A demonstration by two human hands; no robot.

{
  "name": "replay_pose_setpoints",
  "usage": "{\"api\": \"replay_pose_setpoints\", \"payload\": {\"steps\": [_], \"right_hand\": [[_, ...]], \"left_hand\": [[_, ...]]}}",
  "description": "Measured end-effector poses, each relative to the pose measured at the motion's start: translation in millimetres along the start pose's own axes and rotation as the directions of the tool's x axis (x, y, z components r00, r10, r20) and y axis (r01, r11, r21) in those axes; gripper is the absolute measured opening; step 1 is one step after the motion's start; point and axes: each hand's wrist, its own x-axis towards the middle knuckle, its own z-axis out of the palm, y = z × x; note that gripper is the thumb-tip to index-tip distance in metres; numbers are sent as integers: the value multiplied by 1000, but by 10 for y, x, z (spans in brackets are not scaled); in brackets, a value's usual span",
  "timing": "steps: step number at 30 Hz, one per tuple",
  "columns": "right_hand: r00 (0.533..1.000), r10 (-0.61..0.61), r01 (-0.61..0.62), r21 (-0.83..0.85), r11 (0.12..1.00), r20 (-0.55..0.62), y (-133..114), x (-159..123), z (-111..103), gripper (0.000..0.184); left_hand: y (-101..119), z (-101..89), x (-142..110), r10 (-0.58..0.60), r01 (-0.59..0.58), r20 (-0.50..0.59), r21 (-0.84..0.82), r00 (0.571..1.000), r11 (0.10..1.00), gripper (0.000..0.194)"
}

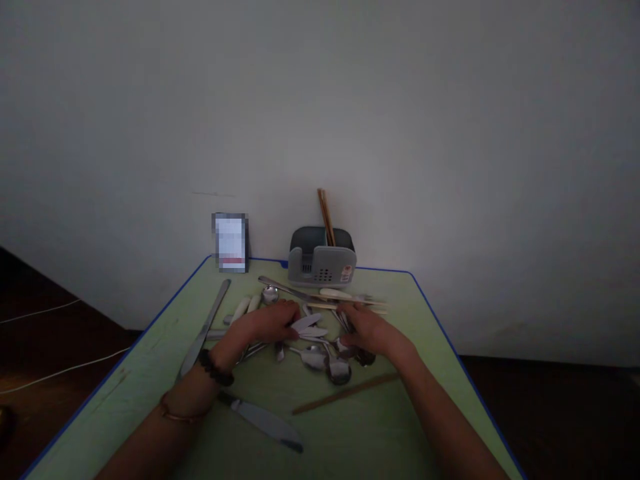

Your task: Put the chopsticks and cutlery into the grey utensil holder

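Note:
Over the pile of cutlery, my left hand (274, 321) is closed, with fingers curled down. Two short pale blades (306, 323), apparently table knives, come out from under its fingertips; their handles are hidden. To its right, my right hand (367, 328) bends around several thin metal handles, with thumb and fingers on either side. Metal spoons (339, 371) lie just below and between the hands. Two white handles (241, 309) stick out beyond my left hand. A white-handled fork (336, 293) and light wooden chopsticks (373, 309) lie behind my right hand.
A grey cutlery holder (301, 270) with brown chopsticks (326, 217) upright in it stands by the wall. A lit phone (231, 243) leans left of it. A long knife (206, 327), another knife (267, 424) and a chopstick (345, 393) lie on the green, blue-edged table (425, 433).

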Motion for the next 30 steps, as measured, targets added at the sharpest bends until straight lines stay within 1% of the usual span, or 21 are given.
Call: {"api": "replay_pose_setpoints", "payload": {"steps": [5,7,10,13,16,19,23,25,26,28,30], "right_hand": [[1000,8,-8,31,999,17,59,29,2,57],[1000,11,-12,26,1000,22,66,33,-7,54],[999,12,-13,19,1000,30,50,22,-40,50],[998,20,-20,8,1000,51,19,-7,-97,48],[995,61,-60,-24,998,81,2,-41,-155,41],[988,113,-108,-50,993,103,9,-68,-185,34],[985,126,-121,-50,991,119,19,-87,-196,25],[988,120,-116,-51,992,93,16,-90,-204,21],[993,107,-103,-57,993,55,16,-88,-206,21],[995,75,-80,-85,993,-62,23,-76,-201,25],[984,53,-75,-120,990,-172,43,-52,-178,32]], "left_hand": [[-33,-19,16,-23,22,-10,-58,1000,998,19],[-45,-32,25,-29,27,-17,-108,999,994,23],[-54,-55,30,-43,37,-31,-179,999,983,28],[-61,-75,26,-39,32,-30,-213,999,976,27],[-102,-81,30,-16,7,-32,-249,999,968,27],[-168,-78,43,-19,0,-69,-260,997,966,31],[-183,-89,46,-25,-11,-109,-323,994,946,35],[-142,-108,36,-19,-28,-124,-367,992,930,35],[-116,-120,31,-14,-40,-135,-389,991,921,35],[-67,-146,24,-7,-67,-164,-440,986,896,36],[-33,-166,27,-12,-92,-197,-510,980,855,40]]}}
